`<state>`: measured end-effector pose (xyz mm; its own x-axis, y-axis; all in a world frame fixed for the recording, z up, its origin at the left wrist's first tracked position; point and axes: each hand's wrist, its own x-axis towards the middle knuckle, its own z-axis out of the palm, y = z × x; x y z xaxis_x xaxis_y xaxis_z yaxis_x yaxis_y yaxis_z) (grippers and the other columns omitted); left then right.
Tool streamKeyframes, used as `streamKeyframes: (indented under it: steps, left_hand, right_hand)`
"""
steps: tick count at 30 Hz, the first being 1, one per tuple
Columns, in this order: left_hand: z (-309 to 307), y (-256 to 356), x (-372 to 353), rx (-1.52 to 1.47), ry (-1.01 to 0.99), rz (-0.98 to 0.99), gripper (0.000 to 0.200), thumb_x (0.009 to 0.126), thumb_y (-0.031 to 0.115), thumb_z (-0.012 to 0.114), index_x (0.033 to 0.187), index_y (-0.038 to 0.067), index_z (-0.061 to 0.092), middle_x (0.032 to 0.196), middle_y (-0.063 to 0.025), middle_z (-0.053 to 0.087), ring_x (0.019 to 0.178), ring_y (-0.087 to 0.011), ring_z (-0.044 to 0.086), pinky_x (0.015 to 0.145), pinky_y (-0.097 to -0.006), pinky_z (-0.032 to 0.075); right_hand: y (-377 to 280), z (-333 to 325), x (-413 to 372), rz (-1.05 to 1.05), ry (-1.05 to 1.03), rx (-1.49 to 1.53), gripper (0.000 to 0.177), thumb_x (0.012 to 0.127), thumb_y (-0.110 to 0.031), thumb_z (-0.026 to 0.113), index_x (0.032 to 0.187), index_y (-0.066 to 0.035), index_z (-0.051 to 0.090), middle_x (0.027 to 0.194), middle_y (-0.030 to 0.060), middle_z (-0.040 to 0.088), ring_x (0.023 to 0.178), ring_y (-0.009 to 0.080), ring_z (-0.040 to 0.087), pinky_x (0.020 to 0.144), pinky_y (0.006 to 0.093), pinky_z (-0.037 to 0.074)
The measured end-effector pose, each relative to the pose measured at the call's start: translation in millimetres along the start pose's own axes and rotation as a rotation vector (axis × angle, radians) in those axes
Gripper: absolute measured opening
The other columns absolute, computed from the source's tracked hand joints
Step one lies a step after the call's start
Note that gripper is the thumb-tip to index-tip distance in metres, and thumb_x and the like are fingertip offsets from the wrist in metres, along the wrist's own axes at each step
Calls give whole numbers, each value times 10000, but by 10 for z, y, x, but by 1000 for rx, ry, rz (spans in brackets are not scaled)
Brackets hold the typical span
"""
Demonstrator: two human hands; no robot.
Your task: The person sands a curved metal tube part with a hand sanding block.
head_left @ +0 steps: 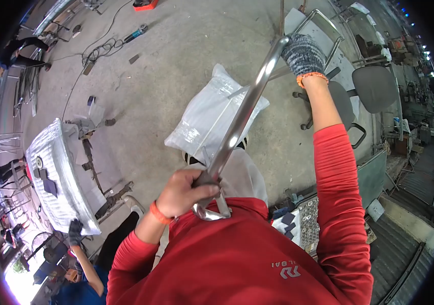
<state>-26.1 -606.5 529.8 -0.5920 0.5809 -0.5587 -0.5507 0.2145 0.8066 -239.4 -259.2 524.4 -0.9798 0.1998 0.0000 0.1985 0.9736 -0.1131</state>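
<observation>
A shiny bent metal tube [247,107] runs slantwise in front of my red shirt, its curved lower end near my waist. My bare left hand [184,193], with an orange band at the wrist, is closed on a small dark grey pad [206,180] pressed against the lower part of the tube. At the upper end, my right hand [304,55], in a grey knitted glove with an orange cuff, is wrapped round the tube; its fingertips are partly hidden. Beneath the tube lies a plastic-wrapped white bundle [202,112], near my knees.
On the left, a co-worker's gloved hand [75,231] touches a silvery wrapped panel [49,168]. A power tool [135,33] with a coiled cable lies on the concrete floor. To the right stand an office chair [373,89] and a tray of small round parts [308,223].
</observation>
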Motion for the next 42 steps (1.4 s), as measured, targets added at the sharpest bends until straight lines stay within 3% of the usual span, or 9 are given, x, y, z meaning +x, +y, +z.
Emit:
streamKeyframes:
  steps: [5, 9, 16, 22, 25, 27, 35, 37, 42]
  left_hand:
    - [-25, 476, 1302, 57, -8, 82, 301, 879, 225, 723, 960, -65, 702, 821, -82, 685, 756, -152, 683, 643, -271, 523]
    - [137, 1211, 2273, -277, -40, 175, 358, 891, 257, 728, 986, -83, 668, 845, -99, 667, 781, -190, 703, 643, -296, 550]
    - [-30, 437, 1146, 30, 4, 125, 344, 899, 339, 714, 875, -4, 696, 768, -44, 663, 668, -106, 607, 662, -279, 528]
    - [-124, -135, -8, -335, -163, -77, 321, 890, 176, 719, 1080, -76, 656, 855, -92, 704, 706, -96, 606, 643, -246, 496]
    - [-214, -180, 196, -380, -298, -53, 354, 908, 239, 713, 1011, -90, 630, 913, -148, 708, 750, -153, 651, 670, -279, 517]
    - [-112, -111, 420, -684, -429, -74, 344, 956, 272, 656, 987, -70, 661, 885, -78, 704, 715, -100, 625, 653, -268, 511]
    - [94, 787, 2000, -301, -322, 46, 398, 970, 358, 603, 989, -38, 640, 803, -137, 697, 627, -187, 663, 541, -304, 496]
    - [152, 1134, 2487, -470, -361, 134, 420, 971, 403, 597, 960, -13, 652, 769, -120, 687, 627, -175, 662, 535, -303, 486]
    - [153, 1067, 2361, -441, -268, 94, 467, 981, 452, 566, 891, 6, 671, 736, -101, 677, 635, -173, 662, 567, -302, 493]
  right_hand:
    - [-23, -111, -115, -8, -59, -84, 303, 858, -299, 567, 992, -75, 723, 1035, 193, 700, 963, 367, 675, 858, 475, 536]
    - [8, -91, -114, 13, -15, -51, 309, 843, -301, 575, 997, -82, 728, 1042, 182, 702, 966, 365, 672, 860, 468, 534]
    - [-20, 23, -57, -21, 35, -124, 308, 846, -286, 568, 969, -59, 736, 982, 185, 710, 917, 384, 677, 824, 487, 539]
    - [47, 87, -38, -67, 46, -87, 310, 853, -300, 577, 943, -47, 732, 943, 210, 702, 897, 384, 676, 807, 479, 539]
    - [34, 78, -62, -40, 56, -108, 323, 859, -338, 595, 955, -59, 727, 944, 199, 704, 888, 377, 677, 809, 467, 536]
    - [-27, 1, -113, -8, 32, -89, 344, 874, -395, 605, 966, -87, 726, 959, 181, 708, 885, 369, 678, 800, 467, 531]
    - [183, 87, -191, -47, 54, -114, 262, 879, -358, 599, 936, -127, 710, 933, 149, 706, 912, 348, 669, 807, 447, 522]
    - [209, 96, -206, -103, 80, -135, 229, 867, -314, 596, 945, -131, 709, 931, 146, 705, 909, 349, 667, 807, 447, 523]
    - [172, 90, -163, -88, 75, -116, 230, 850, -272, 574, 942, -119, 718, 920, 156, 705, 891, 357, 667, 797, 458, 523]
